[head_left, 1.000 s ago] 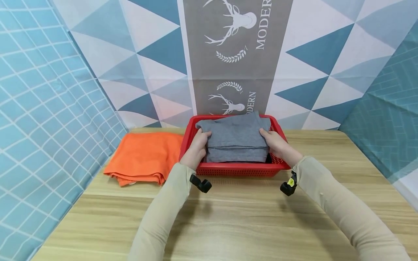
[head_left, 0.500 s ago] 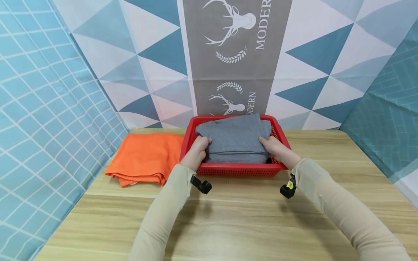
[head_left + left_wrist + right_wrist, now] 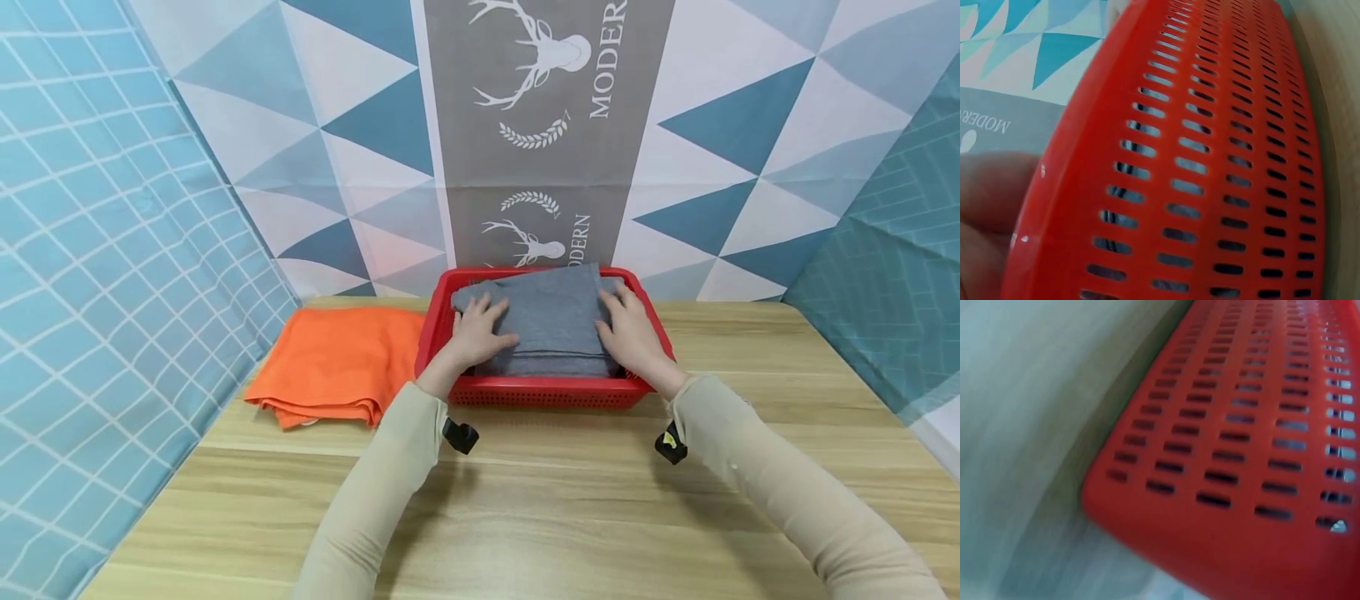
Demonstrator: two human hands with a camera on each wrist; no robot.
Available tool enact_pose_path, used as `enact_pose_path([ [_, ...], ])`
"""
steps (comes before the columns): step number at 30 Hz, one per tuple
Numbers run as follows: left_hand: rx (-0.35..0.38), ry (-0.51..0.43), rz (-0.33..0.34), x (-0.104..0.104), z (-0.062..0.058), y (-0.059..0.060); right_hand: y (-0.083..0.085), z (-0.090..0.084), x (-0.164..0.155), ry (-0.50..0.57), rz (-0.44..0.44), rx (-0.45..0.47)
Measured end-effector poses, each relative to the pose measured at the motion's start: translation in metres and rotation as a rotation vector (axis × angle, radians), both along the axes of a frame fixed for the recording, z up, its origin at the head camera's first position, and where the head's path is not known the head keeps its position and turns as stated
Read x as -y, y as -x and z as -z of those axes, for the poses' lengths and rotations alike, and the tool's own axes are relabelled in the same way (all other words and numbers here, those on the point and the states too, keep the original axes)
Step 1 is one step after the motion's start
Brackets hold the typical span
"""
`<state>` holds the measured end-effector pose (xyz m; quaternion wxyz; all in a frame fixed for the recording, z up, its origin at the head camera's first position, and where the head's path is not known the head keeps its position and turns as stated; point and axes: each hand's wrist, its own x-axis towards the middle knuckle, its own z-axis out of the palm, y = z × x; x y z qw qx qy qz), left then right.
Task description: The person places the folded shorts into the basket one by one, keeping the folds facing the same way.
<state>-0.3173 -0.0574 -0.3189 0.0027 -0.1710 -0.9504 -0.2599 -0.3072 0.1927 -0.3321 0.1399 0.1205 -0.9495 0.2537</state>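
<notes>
A folded grey garment point(image 3: 553, 318) lies in a red slotted basket point(image 3: 546, 390) at the back middle of the wooden table. My left hand point(image 3: 480, 328) rests flat on the garment's left part, fingers spread. On its right part lies my right hand point(image 3: 628, 327), flat as well, fingers straight. The left wrist view is filled by the basket's slotted wall point(image 3: 1210, 162), with a blurred bit of my hand point(image 3: 985, 206) at the lower left. In the right wrist view only the basket's wall point(image 3: 1247, 437) and the table point(image 3: 1029, 425) show, blurred.
A folded orange cloth point(image 3: 337, 363) lies on the table left of the basket, almost touching it. Patterned fabric walls stand close behind and on both sides. The wooden tabletop point(image 3: 540, 508) stretches toward me.
Both hands let go of the grey garment's sides and moved up onto its top, now lying flat. The garment has sunk lower into the basket.
</notes>
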Motion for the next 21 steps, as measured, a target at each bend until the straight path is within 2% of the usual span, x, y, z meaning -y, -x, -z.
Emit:
enact_pose_path([
  [3,0.000,0.145,0.056,-0.0013,0.0011,-0.0022,0.0016,0.0014,-0.0017,-0.123,-0.096,-0.025],
  [7,0.010,0.261,0.047,-0.0042,0.0010,-0.0036,0.0035,0.0012,-0.0036,-0.203,-0.153,0.032],
  [12,0.061,0.321,0.044,-0.0062,0.0047,-0.0008,0.0049,-0.0018,-0.0036,-0.249,-0.184,0.095],
  [16,0.123,0.348,0.063,-0.0059,0.0091,0.0018,0.0057,-0.0026,-0.0012,-0.282,-0.195,0.185],
  [21,0.142,0.391,0.087,-0.0060,0.0105,0.0033,0.0065,-0.0015,0.0021,-0.317,-0.206,0.248],
])
